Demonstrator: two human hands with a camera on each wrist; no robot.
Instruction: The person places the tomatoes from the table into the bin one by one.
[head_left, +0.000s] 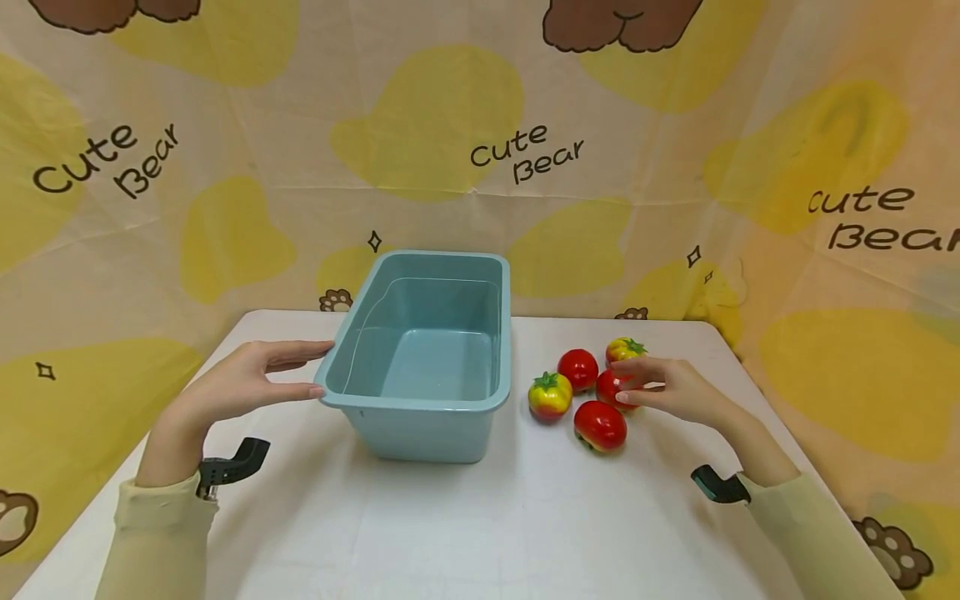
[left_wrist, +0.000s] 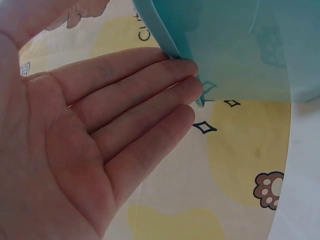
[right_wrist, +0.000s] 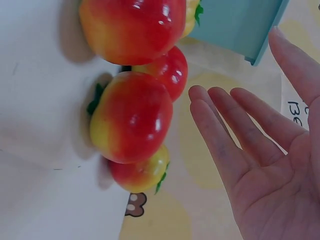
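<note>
Two pale yellow sleeves are seen at the bottom of the head view, each wrist fitted with a dark camera mount. On the white tabletop [head_left: 480, 517] an empty teal plastic tub [head_left: 423, 354] is placed at the centre, long side running away from the viewer. Its left rim is touched by the left hand [head_left: 232, 383], whose fingers [left_wrist: 145, 95] are held straight and close together, tips against the rim's edge; nothing is gripped. To the right of the tub, just beside it, five toy tomatoes are clustered: a yellow-and-red one [head_left: 550, 396] nearest the tub, a red one [head_left: 577, 368] behind it, a yellowish one with a green stalk [head_left: 625, 349] at the back, a red one [head_left: 600, 425] at the front, and a red one [head_left: 611, 386] in the middle. The right hand [head_left: 678, 390] is held over the cluster's right side, fingers straight and slightly spread; the fingertips [right_wrist: 200, 100] are seen just beside the middle tomato, though contact cannot be told. A cream and yellow cloth backdrop [head_left: 225, 150] is hung behind, printed with brown bear paws, small stars and the words "Cute Bear", repeated three times.
</note>
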